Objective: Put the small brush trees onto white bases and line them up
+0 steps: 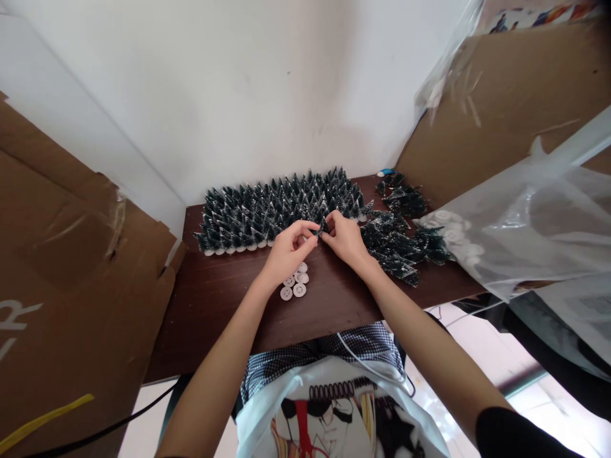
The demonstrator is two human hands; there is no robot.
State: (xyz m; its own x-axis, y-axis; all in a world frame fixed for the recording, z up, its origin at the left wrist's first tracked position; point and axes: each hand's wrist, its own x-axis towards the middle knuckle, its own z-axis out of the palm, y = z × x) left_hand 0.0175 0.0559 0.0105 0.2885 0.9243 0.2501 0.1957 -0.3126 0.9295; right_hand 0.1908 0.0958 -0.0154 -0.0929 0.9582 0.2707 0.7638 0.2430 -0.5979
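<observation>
A small dark-green miniature tree (323,226) with white flecks is held between my two hands, in front of the standing rows. My right hand (347,239) pinches it from the right. From the left, my left hand (290,249) closes thumb and forefinger at its side; the exact contact there is partly hidden by the fingers. Several white round bases (299,290) lie on the table just below my left hand. Behind both hands stands a dense block of finished miniature trees (267,207) on white bases. Loose miniature trees (389,245) lie piled to the right of my right hand.
The dark brown table (214,305) meets a white wall (238,83) at the back. A clear plastic bag (506,222) with white round pieces lies at right. Cardboard boxes (62,254) flank the table on both sides. A small blue object (386,172) sits at the back right.
</observation>
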